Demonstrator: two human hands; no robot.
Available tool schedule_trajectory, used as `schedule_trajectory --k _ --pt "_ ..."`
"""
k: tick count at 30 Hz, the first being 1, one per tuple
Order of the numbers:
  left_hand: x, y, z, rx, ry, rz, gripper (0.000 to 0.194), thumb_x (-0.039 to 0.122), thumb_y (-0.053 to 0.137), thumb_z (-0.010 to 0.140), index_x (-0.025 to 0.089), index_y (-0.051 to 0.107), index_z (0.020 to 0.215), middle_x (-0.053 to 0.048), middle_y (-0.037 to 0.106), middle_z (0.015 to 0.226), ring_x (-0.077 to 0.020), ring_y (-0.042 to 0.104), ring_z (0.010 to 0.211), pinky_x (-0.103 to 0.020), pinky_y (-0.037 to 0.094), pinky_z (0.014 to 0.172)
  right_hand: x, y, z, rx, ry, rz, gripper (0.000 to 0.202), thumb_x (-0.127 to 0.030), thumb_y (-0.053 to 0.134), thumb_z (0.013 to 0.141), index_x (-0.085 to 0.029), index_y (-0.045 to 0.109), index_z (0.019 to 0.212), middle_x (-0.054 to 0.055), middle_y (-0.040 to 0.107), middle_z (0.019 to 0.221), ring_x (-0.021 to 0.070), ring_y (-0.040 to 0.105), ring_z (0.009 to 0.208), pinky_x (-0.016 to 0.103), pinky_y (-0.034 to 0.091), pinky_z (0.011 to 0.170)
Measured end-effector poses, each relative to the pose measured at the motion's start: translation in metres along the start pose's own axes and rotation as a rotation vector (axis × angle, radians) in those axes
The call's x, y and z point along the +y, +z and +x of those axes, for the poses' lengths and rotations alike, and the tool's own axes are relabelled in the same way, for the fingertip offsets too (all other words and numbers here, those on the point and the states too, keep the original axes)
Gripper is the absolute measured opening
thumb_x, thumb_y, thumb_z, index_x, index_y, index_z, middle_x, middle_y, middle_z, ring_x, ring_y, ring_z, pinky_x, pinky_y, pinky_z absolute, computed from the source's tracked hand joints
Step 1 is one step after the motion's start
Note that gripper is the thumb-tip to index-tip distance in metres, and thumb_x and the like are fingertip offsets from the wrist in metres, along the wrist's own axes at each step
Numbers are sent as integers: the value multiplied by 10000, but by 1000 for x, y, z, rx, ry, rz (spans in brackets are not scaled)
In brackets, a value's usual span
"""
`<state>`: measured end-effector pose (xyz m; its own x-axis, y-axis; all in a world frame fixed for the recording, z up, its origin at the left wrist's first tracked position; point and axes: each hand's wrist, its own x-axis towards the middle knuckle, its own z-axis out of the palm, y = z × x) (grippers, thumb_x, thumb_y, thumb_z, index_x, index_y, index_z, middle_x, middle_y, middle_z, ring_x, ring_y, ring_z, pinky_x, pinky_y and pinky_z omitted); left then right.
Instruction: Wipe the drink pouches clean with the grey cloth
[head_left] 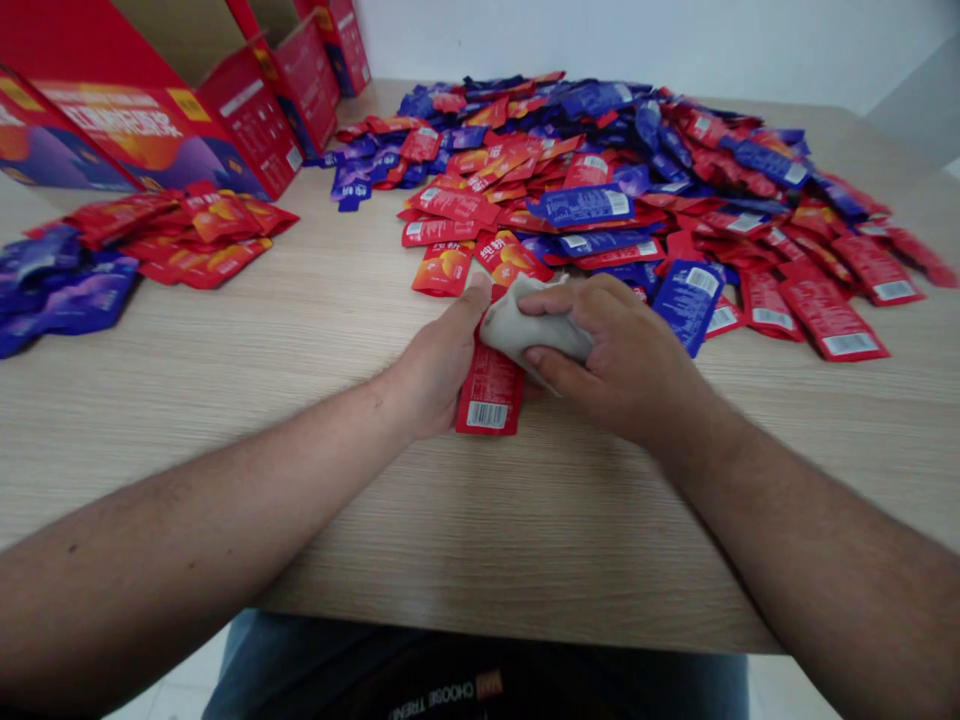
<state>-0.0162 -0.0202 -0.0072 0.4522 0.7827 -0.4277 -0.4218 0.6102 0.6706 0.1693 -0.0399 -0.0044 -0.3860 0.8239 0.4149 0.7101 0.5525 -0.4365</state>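
Near the middle of the table, my left hand (444,368) is closed on the left side of a red packet (493,388), whose barcode end points toward me. My right hand (611,350) grips a bunched pale grey cloth (529,325) between thumb and fingers. The cloth lies against the upper part of that packet and covers some of it. Just beyond both hands spreads a large heap of red and blue packets (589,205).
Several red packets (206,235) and blue packets (67,285) lie in a smaller pile at the left. Open red boxes (142,125) stand behind them at the back left. The wooden table's (525,560) front edge is close to my lap.
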Motion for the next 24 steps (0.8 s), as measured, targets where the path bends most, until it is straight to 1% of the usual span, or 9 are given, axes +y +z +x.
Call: schedule_trajectory --k 2,6,11,12,14,17,20,22,24 --pt "1 2 -1 19 -8 13 572 606 397 1102 171 729 1266 -116 805 900 -275 796 885 -370 631 777 0 0 0 42 18 0 389 -308 695 927 -254 715 1312 112 738 1231 354 663 1181 549 538 1028" --pt "1 5 -2 9 26 -16 535 575 419 1105 175 738 1259 -105 805 910 -267 797 890 -357 631 796 -1 0 0 -25 -17 32 379 -338 683 949 -265 718 1319 112 732 1232 357 663 1180 557 530 1032" --pt "1 3 -1 17 0 1 563 615 412 1095 177 740 1226 -103 788 850 -254 787 823 -342 627 743 -2 -1 -1 5 27 4 397 -302 705 924 -259 723 1318 116 733 1237 350 670 1169 530 538 1013" --pt "2 2 -1 17 -1 0 571 616 402 1096 172 739 1218 -100 781 830 -252 783 808 -332 620 718 -4 -1 -2 -16 11 16 399 -294 710 922 -250 727 1319 120 729 1232 343 677 1151 511 547 992" --pt "3 0 -1 18 -6 4 581 613 386 1098 162 740 1192 -95 769 805 -245 770 769 -316 601 666 -9 -2 -4 -111 -57 68 384 -272 718 922 -246 745 1304 115 718 1200 312 692 1087 457 563 934" --pt "6 -1 -2 40 -19 30 591 641 396 1085 165 743 1135 -89 763 800 -239 751 717 -317 580 626 -15 -3 -9 -263 -155 131 367 -228 728 913 -288 766 1274 80 705 1163 252 698 1003 381 566 873" --pt "8 0 -3 61 0 27 577 653 404 1079 180 732 1051 -78 756 790 -228 741 701 -311 570 623 -18 -4 -11 -226 -126 107 362 -233 724 923 -300 762 1277 86 697 1201 269 687 1072 404 569 928" --pt "8 2 -4 68 9 27 594 628 358 1098 171 721 988 -80 747 767 -213 725 670 -306 564 613 -19 -3 -12 -207 -113 100 358 -237 723 928 -291 760 1280 97 694 1202 285 680 1097 429 572 947" --pt "9 3 -5 89 14 41 627 605 305 1115 157 715 957 -85 734 740 -202 707 633 -308 559 604 -21 -3 -12 -263 -134 114 360 -219 729 924 -299 765 1274 81 693 1155 264 684 1037 412 578 918"
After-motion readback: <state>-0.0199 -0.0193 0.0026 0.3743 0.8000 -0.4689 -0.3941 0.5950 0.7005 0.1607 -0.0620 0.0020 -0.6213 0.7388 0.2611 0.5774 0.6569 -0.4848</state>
